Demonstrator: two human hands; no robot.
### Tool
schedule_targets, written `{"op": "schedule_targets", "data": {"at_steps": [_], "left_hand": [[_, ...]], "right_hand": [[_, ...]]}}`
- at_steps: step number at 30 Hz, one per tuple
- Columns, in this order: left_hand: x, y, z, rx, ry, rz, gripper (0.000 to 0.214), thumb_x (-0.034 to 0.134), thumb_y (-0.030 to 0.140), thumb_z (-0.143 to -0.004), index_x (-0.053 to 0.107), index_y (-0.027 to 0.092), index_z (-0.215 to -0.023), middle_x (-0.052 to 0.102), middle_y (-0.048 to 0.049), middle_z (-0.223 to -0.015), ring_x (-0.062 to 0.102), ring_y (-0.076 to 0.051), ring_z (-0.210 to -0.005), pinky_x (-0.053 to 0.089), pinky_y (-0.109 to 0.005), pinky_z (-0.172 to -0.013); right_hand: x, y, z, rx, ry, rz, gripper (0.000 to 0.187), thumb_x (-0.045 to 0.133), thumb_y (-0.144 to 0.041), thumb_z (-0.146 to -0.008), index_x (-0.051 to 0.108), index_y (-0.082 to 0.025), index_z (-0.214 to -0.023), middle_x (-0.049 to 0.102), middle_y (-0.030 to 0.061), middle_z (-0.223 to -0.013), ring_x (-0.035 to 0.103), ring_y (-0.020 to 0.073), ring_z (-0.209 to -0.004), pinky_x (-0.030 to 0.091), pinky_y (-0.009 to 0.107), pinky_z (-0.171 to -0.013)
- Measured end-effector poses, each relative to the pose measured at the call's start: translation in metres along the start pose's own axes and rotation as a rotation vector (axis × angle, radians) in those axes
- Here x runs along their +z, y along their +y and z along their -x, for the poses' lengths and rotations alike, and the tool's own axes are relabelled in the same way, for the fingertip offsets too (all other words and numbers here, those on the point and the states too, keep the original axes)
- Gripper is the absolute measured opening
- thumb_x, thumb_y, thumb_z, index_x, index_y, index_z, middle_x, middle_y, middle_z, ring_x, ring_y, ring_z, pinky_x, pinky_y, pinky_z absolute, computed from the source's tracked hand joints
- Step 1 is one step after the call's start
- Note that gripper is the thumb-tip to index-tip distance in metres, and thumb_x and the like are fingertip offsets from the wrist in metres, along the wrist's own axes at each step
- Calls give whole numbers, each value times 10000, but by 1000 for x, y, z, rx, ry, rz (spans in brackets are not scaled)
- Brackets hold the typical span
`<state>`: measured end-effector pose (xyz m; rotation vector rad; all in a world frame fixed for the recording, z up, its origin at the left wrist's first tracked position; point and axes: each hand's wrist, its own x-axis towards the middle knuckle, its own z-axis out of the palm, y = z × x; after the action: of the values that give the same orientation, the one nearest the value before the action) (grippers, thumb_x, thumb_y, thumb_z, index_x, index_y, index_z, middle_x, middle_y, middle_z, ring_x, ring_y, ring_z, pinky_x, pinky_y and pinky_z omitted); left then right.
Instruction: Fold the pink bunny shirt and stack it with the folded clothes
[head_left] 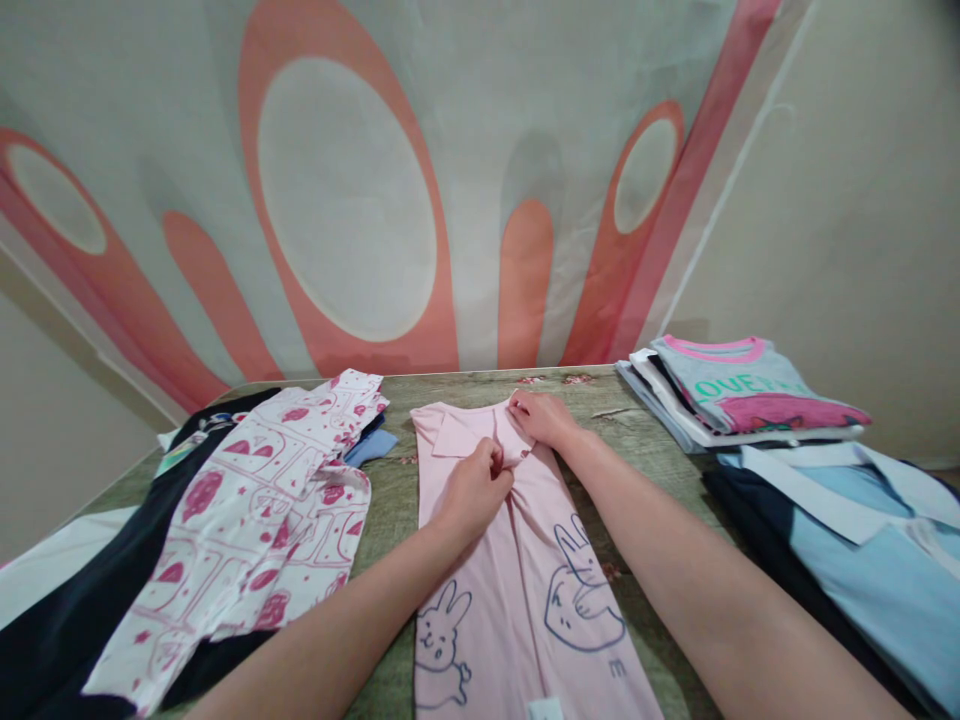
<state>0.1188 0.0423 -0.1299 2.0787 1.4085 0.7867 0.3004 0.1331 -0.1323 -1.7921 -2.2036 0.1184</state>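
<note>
"So, where is the pink garment (517, 585), and how far is the work on it?"

"It lies lengthwise on the wood-patterned table (394, 510), between the loose clothes and the folded stack (750, 390). Its lower end goes out of view. I judge the folding to be partly done: the body looks narrow, as if the sides are turned inward, and a flap (457, 436) already lies flat at the upper left."

"And how do the hands hold it?"

"The left hand (480, 485) has thumb and forefinger brought together, and seems to pinch a little cloth near the centre. The right hand (546, 418) is at the upper right corner with fingers bent; whether they pinch or only press, I cannot tell."

"What is left, in your opinion?"

"The upper right part is not yet smooth, and the length is not yet made short, so it is not compact like the stack. On the left, the white printed garment (277, 510) is spread over dark cloth (71, 615), so probably it also waits. The light blue garment (847, 580), just beside the stack, looks already arranged."
</note>
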Motion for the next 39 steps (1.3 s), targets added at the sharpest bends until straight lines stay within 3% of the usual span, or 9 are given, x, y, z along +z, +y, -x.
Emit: {"op": "schedule_targets", "data": {"at_steps": [5, 11, 19, 23, 28, 36, 39], "left_hand": [[-1, 2, 2, 5, -51, -86, 180, 558, 164, -779, 445, 243, -895, 551, 64, -683, 530, -136, -612, 307, -227, -568], [-12, 24, 14, 114, -51, -405, 246, 541, 172, -807, 450, 228, -1030, 628, -29, -866, 608, -228, -788, 383, -304, -699], [-20, 26, 13, 194, -40, -508, 195, 493, 110, -815, 454, 220, -971, 559, -54, -980, 559, -227, -908, 422, -332, -789], [-22, 27, 12, 295, -63, -546, 202, 485, 67, -800, 487, 222, -929, 545, -58, -1032, 518, -224, -974, 415, -346, -857], [-27, 28, 13, 375, -131, -613, 139, 470, 102, -841, 534, 211, -900, 576, -68, -977, 521, -240, -941, 411, -362, -812], [-33, 7, 4, 274, -67, -378, 205, 472, 31, -784, 575, 203, -740, 611, -18, -802, 572, -177, -791, 417, -288, -720], [-33, 3, 0, 297, 8, -248, 203, 457, 45, -823, 597, 192, -830, 634, -37, -885, 582, -179, -866, 436, -289, -787]], "right_hand": [[0, -1, 0, 2, -2, 10, 294, 396, -381, -975, 635, -243, -1075, 717, 51, -1029, 640, 216, -926, 415, 277, -739], [-4, -3, 2, 1, -9, 24, 300, 393, -388, -979, 630, -243, -1092, 717, 42, -1045, 640, 204, -954, 410, 263, -744], [-8, -14, 3, 51, -1, 86, 450, 337, -523, -975, 646, -198, -1006, 710, 103, -1048, 651, 238, -940, 434, 309, -771], [-8, -20, 3, 77, -6, 114, 438, 339, -507, -980, 624, -182, -1049, 703, 120, -1058, 650, 250, -962, 448, 331, -804], [-4, -26, 2, 104, -12, 139, 399, 331, -434, -994, 586, -154, -1120, 682, 152, -1095, 635, 265, -1011, 450, 349, -833], [-1, -24, 1, 118, -11, 133, 376, 312, -404, -1004, 580, -165, -1114, 691, 140, -1076, 650, 249, -981, 456, 331, -818], [-2, -22, 1, 113, -7, 122, 369, 320, -411, -1003, 585, -175, -1106, 694, 126, -1079, 650, 242, -982, 457, 321, -817]]}}
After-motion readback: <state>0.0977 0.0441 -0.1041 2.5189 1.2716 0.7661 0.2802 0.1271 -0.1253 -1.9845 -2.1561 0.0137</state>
